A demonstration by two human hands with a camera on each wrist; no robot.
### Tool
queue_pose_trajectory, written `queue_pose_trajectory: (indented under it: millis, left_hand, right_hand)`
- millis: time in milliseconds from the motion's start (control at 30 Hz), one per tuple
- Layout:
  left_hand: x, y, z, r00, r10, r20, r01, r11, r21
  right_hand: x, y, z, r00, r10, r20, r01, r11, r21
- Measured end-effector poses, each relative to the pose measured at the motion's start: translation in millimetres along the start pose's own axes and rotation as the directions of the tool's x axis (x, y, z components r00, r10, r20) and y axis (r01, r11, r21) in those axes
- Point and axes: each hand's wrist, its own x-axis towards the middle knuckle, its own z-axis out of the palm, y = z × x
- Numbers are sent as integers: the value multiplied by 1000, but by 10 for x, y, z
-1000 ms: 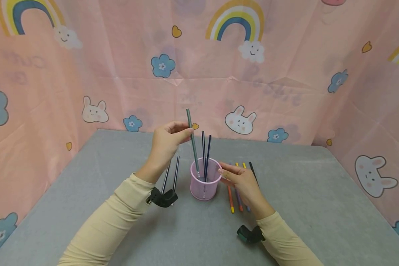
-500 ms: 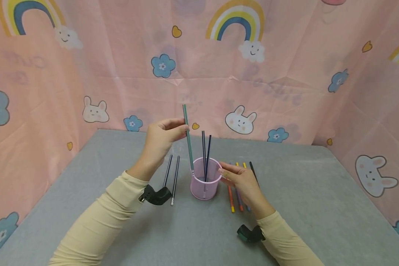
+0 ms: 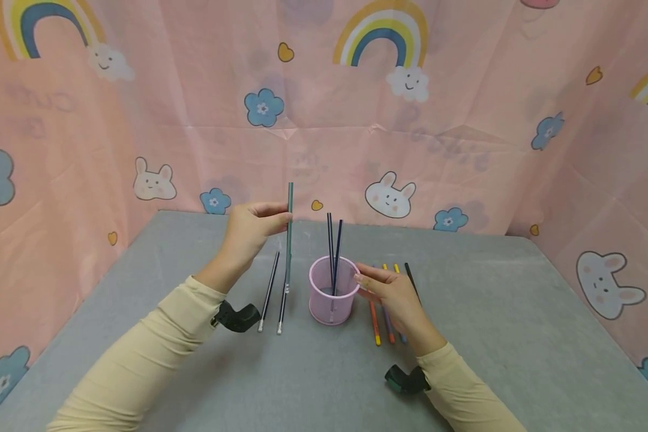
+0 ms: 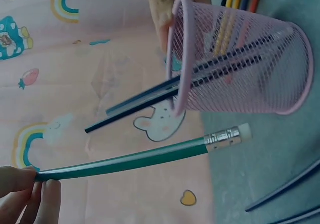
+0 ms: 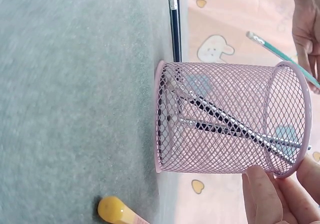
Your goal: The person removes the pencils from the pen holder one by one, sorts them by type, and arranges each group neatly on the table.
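Note:
My left hand (image 3: 245, 237) pinches a green pencil (image 3: 289, 240) upright between thumb and fingers, left of the cup. Its white eraser (image 4: 244, 131) points down in the head view, above the table and in front of a dark pencil. My right hand (image 3: 396, 306) holds the rim of a pink mesh pencil cup (image 3: 318, 305), which stands upright on the table. Inside the cup lean dark pencils (image 3: 338, 249), their eraser ends at the bottom, as the right wrist view (image 5: 220, 126) shows through the mesh.
Two dark pencils (image 3: 270, 291) lie on the grey table (image 3: 491, 336) left of the cup. Several coloured pencils (image 3: 375, 324) lie to its right, partly hidden by my right hand. A pink patterned cloth (image 3: 324, 144) hangs around the table's back and sides.
The left hand has drawn the green pencil out of the cup and carried it leftward, turning it from tilted to upright. The right hand and cup have stayed put.

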Motion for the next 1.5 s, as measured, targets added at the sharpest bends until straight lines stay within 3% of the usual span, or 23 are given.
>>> queue_pose_trajectory:
  millis: [500, 733, 933, 1500]
  left_hand:
    - [120, -218, -176, 994, -106, -6, 106, 986, 132]
    - [153, -289, -221, 989, -145, -6, 144, 981, 129]
    - [164, -365, -253, 974, -227, 8, 222, 960, 168]
    - [270, -696, -329, 930, -367, 27, 345, 896, 280]
  right_hand:
    - [-8, -10, 6, 1000, -8, -6, 8, 1000, -4]
    - [-8, -4, 12, 1000, 4, -6, -4, 1000, -9]
    - [-1, 16, 20, 1000, 15, -15, -15, 1000, -18]
    - [-5, 20, 15, 1000, 4, -10, -4, 1000, -20]
